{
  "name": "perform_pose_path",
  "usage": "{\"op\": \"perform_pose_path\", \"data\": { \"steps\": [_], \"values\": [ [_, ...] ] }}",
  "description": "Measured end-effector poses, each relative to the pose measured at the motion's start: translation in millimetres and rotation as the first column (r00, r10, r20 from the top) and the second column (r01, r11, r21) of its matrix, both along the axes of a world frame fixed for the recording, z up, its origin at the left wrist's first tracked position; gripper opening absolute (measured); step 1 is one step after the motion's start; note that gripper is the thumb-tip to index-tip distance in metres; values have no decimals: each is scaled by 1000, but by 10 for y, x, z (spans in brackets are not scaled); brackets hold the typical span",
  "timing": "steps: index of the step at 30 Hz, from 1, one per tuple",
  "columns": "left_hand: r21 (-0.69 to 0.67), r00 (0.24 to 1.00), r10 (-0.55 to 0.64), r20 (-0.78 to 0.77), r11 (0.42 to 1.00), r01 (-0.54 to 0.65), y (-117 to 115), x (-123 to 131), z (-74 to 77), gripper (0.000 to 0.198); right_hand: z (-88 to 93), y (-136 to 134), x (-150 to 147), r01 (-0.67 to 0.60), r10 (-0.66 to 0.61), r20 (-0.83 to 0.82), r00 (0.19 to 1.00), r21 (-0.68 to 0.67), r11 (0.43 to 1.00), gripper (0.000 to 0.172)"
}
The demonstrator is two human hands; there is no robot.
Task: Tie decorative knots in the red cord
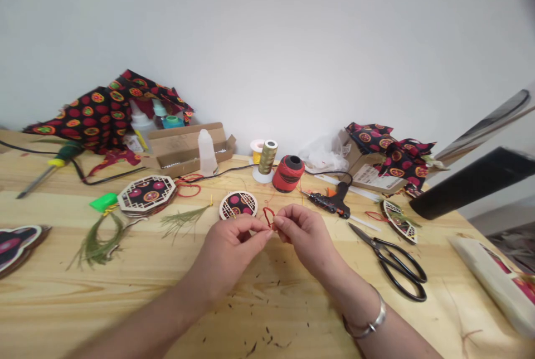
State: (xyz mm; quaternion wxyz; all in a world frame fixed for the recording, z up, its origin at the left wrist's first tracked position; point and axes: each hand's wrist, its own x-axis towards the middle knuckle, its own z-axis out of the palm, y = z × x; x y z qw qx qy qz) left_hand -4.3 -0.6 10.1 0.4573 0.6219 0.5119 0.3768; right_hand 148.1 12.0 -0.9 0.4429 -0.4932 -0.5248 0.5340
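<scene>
A small loop of red cord (268, 215) stands up between my hands, its ends pinched at the fingertips. My left hand (236, 250) closes on the cord with thumb and forefinger. Close against it, my right hand (303, 236) pinches the same cord from the other side. Just behind the left fingers lies a round ornament (238, 205) with a pale lattice frame and dark patterned fabric. A spool of red cord (288, 173) rests beyond the hands, next to a spool of olive thread (268, 157). Whether the cord is knotted is too small to tell.
Black scissors (393, 261) and a glue gun (334, 200) lie on the right. Leftward are an octagonal ornament (147, 195), olive tassels (100, 239) and a screwdriver (52, 165). A cardboard box (188, 150) and a white bottle (207, 153) stand behind. Dark scraps dot the table (167, 303).
</scene>
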Motion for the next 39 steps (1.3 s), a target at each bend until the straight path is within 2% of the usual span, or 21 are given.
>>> {"op": "perform_pose_path", "data": {
  "steps": [1,3,6,10,14,16,19,21,26,29,34,37,38,39],
  "values": [
    [140,997,10,-75,990,0,-14,6,-16,14,13,-5,-10,-9,8,-48,999,-32,999,14],
    [390,976,45,-214,920,44,-39,10,-64,17,36,-20,-33,-26,14,-138,990,-87,996,16],
    [605,900,110,-422,774,189,-69,-2,-141,21,45,-40,-61,-41,5,-236,972,-149,988,18],
    [685,766,229,-601,641,346,-98,-25,-172,22,24,-51,-80,-32,-32,-308,951,-201,979,20],
    [703,706,281,-650,574,419,-113,-20,-169,21,4,-54,-96,-19,-62,-336,940,-233,972,21],
    [743,724,307,-618,528,411,-109,-10,-187,19,1,-57,-106,-19,-69,-348,935,-245,969,22],
    [835,790,339,-511,415,362,-92,4,-228,16,-1,-65,-120,-24,-79,-371,925,-263,964,22],
    [859,814,335,-476,378,346,-84,8,-244,16,-5,-72,-126,-27,-87,-389,917,-278,960,22],
    [847,828,285,-483,394,358,-80,8,-208,16,-27,-76,-120,-38,-93,-423,902,-291,956,22],
    [839,841,261,-475,423,343,-71,4,-181,14,-19,-68,-104,-58,-74,-437,896,-282,958,24],
    [787,824,282,-492,549,282,-48,-4,-193,15,52,-55,-56,-61,-64,-459,886,-253,965,25],
    [781,837,354,-417,611,131,-36,-5,-184,15,78,-46,-33,-28,-64,-410,910,-214,976,24],
    [761,857,356,-373,646,63,-35,-3,-169,17,77,-43,-30,-9,-66,-374,925,-195,981,23],
    [709,882,338,-328,706,-7,-37,0,-149,18,72,-41,-31,13,-68,-326,943,-169,985,22]
  ]
}}
